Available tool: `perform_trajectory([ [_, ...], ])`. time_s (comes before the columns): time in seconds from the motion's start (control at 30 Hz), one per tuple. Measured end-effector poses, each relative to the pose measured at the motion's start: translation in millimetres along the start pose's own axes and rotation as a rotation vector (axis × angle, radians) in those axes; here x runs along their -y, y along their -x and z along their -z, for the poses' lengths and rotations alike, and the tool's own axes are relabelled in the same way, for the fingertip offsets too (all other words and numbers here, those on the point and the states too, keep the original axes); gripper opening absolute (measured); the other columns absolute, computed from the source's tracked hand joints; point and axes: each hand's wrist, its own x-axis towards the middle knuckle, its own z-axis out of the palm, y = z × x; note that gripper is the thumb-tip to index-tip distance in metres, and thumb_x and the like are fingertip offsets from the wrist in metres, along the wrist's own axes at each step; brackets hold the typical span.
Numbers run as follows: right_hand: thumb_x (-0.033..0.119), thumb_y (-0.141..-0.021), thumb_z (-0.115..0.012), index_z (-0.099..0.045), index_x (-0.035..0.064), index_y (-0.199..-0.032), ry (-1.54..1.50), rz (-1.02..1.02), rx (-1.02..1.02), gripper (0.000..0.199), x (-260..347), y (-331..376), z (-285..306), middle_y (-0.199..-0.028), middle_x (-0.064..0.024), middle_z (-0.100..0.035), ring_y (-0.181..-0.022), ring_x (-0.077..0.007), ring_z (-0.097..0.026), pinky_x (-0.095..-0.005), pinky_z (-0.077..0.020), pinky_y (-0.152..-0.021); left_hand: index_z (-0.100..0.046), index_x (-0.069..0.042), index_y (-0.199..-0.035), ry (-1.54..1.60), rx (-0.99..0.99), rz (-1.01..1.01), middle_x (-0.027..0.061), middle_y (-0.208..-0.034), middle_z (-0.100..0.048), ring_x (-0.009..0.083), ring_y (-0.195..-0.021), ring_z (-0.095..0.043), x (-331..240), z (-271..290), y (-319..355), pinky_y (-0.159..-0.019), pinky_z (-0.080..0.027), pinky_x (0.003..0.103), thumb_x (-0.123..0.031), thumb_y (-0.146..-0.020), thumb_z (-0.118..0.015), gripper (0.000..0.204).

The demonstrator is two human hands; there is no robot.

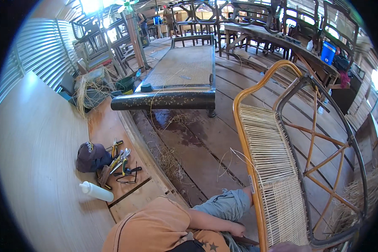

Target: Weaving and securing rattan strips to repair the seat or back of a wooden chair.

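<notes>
A curved wooden chair frame [238,122] stands on its side at my right, with pale cane strands [266,134] strung across it. Its nearer part carries a closely woven cane panel [283,206]. My left hand [238,230] is closed beside the near rail, around something dark that I cannot make out. At the bottom edge, my right hand [290,247] lies by the lower end of the weave. Only its blurred upper part shows, and its fingers are hidden. A loose cane strand [243,155] loops out from the strung section.
Left of me, a bench [132,197] holds a dark cap [90,157], pliers [124,157], glasses [128,178] and a white bottle [97,191]. Ahead stands a long cane-topped daybed [180,63]. Cane scraps [170,161] litter the plank floor. A blue cooler [328,53] sits on a far-right table.
</notes>
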Motion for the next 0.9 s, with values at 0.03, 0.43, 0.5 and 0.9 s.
perform_trajectory([
  [0.03,0.014,-0.087,-0.062,-0.054,0.0026,-0.113,0.017,0.005,0.119,0.030,5,-4,-3,-0.097,-0.0156,-0.062,-0.074,-0.0294,-0.064,-0.0412,-0.0534,-0.068,-0.067,0.003,-0.091,0.002,-0.002,0.000,0.0217,-0.089,-0.066,0.0370,-0.089,-0.062,0,-3,0,-0.077,-0.047,0.045,-0.024,-0.079,-0.060,0.030],
  [0.43,0.018,-0.091,-0.056,-0.052,0.0070,-0.127,-0.129,0.044,0.264,0.038,4,19,18,-0.123,-0.0154,-0.057,-0.101,-0.0396,-0.059,-0.0478,-0.0497,-0.083,-0.063,0.001,-0.085,0.055,-0.055,-0.049,0.0226,-0.091,-0.064,0.0385,-0.084,-0.061,-8,17,28,-0.076,-0.047,0.046,-0.028,-0.082,-0.060,0.029],
  [0.5,0.015,-0.089,-0.059,-0.054,0.0104,-0.127,-0.050,0.044,0.095,0.039,15,41,16,-0.124,-0.0143,-0.056,-0.102,-0.0390,-0.059,-0.0469,-0.0496,-0.084,-0.063,-0.001,-0.087,0.069,-0.016,-0.021,0.0219,-0.090,-0.064,0.0369,-0.085,-0.062,-10,15,33,-0.076,-0.047,0.045,-0.029,-0.085,-0.058,0.029],
  [0.9,-0.002,-0.089,-0.051,-0.060,-0.0016,-0.103,0.657,-0.598,-1.083,0.016,10,215,49,-0.093,-0.0060,-0.060,-0.076,-0.0128,-0.058,-0.0261,-0.0486,-0.065,-0.064,-0.001,-0.102,0.020,0.251,0.208,0.0197,-0.093,-0.065,0.0305,-0.091,-0.063,-47,38,26,-0.080,-0.047,0.039,-0.028,-0.087,-0.056,0.031],
])
